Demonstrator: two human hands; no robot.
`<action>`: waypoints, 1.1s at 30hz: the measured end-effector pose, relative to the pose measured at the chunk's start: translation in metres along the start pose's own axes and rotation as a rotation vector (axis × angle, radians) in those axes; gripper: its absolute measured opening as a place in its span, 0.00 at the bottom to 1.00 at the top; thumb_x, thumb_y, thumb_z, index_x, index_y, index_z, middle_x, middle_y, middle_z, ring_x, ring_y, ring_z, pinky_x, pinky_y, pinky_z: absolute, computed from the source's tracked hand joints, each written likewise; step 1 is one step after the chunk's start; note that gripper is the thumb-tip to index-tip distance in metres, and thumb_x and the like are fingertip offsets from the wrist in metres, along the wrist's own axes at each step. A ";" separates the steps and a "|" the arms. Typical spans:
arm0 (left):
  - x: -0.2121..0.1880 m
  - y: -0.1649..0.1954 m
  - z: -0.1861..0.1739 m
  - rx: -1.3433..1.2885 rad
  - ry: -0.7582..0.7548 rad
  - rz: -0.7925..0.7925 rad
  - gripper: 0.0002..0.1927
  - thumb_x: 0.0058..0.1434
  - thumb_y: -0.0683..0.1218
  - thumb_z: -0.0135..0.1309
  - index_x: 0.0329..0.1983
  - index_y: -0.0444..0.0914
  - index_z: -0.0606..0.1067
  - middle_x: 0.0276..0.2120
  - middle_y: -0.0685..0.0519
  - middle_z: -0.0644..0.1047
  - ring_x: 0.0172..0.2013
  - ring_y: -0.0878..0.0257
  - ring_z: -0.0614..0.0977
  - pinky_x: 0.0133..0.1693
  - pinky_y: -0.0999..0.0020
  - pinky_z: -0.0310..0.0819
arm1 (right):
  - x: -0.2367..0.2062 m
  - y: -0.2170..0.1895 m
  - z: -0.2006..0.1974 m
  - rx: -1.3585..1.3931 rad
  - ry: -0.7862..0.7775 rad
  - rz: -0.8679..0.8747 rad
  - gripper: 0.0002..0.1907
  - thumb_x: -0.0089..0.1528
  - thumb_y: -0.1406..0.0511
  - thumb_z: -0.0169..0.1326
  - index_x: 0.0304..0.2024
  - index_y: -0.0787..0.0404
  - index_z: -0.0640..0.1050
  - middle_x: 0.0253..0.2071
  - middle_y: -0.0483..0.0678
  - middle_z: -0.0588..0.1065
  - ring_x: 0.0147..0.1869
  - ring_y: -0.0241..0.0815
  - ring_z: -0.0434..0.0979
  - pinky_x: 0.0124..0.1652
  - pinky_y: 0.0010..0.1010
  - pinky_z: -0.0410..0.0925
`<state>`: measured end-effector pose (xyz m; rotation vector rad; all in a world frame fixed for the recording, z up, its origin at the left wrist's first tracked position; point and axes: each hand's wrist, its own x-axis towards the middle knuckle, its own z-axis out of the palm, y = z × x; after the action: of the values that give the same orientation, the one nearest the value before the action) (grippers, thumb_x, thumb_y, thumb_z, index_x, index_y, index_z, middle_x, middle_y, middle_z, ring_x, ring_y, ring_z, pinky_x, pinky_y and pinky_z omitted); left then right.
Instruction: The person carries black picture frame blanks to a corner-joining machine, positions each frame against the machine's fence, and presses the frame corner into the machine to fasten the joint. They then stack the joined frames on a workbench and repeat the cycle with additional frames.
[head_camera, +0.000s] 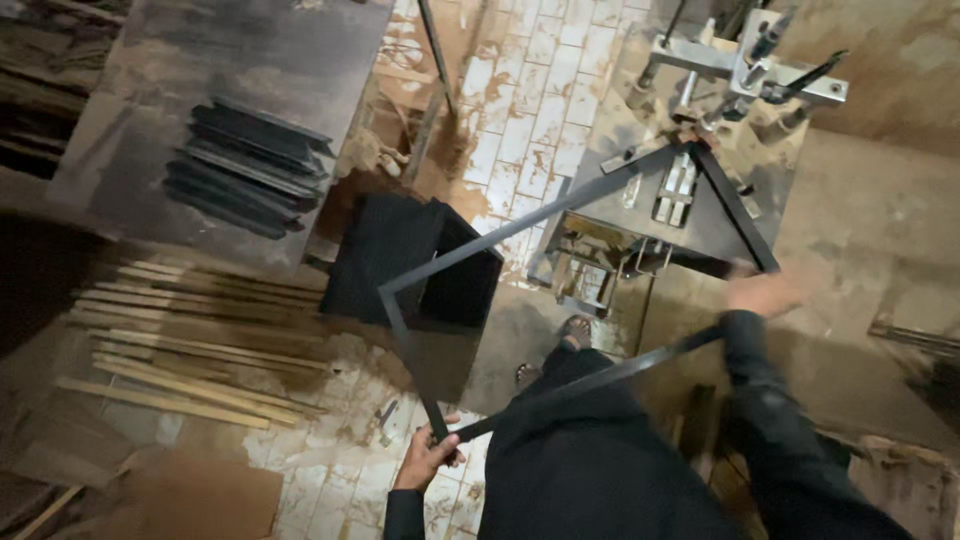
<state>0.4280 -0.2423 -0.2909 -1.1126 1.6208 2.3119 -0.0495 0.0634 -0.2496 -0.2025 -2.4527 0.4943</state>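
The person's dark clothing (590, 470) fills the bottom of the view, with a sandalled foot (575, 330) on the tiled floor (530, 110) beyond it. The left hand (428, 460) has its fingers curled tight around the near corner of a large black metal frame (480, 250). The right hand (760, 293) grips the frame's right corner, blurred, fingers wrapped over the bar. The frame hangs tilted between both hands, its far corner touching a clamping jig (745, 70) on a metal stand. Beyond the left fingers stands a black open box (420, 270); farther left lie wooden strips (190, 340) and stacked dark bars (250, 165).
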 end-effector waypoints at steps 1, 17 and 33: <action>-0.009 -0.001 -0.004 -0.004 0.015 -0.007 0.24 0.63 0.46 0.60 0.62 0.35 0.73 0.26 0.48 0.82 0.25 0.65 0.81 0.31 0.69 0.76 | -0.014 -0.029 0.003 0.088 -0.120 -0.251 0.39 0.57 0.56 0.70 0.64 0.66 0.68 0.62 0.64 0.66 0.67 0.63 0.61 0.64 0.51 0.56; -0.039 0.132 -0.067 0.127 0.302 0.821 0.48 0.61 0.50 0.61 0.78 0.36 0.50 0.66 0.45 0.71 0.62 0.55 0.74 0.62 0.56 0.70 | -0.039 -0.184 -0.049 1.050 -0.882 -0.359 0.12 0.67 0.63 0.62 0.41 0.64 0.75 0.25 0.49 0.71 0.27 0.39 0.71 0.29 0.34 0.65; 0.210 0.251 0.155 1.337 0.143 0.947 0.28 0.68 0.51 0.54 0.72 0.52 0.68 0.33 0.44 0.74 0.30 0.44 0.77 0.32 0.49 0.70 | -0.044 0.043 -0.104 1.374 -0.409 0.790 0.26 0.69 0.71 0.56 0.66 0.60 0.63 0.37 0.50 0.75 0.29 0.43 0.75 0.31 0.38 0.72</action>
<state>0.0794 -0.2821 -0.2007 -0.1365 3.2726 0.6699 0.0495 0.1229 -0.2145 -0.4803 -1.7012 2.5390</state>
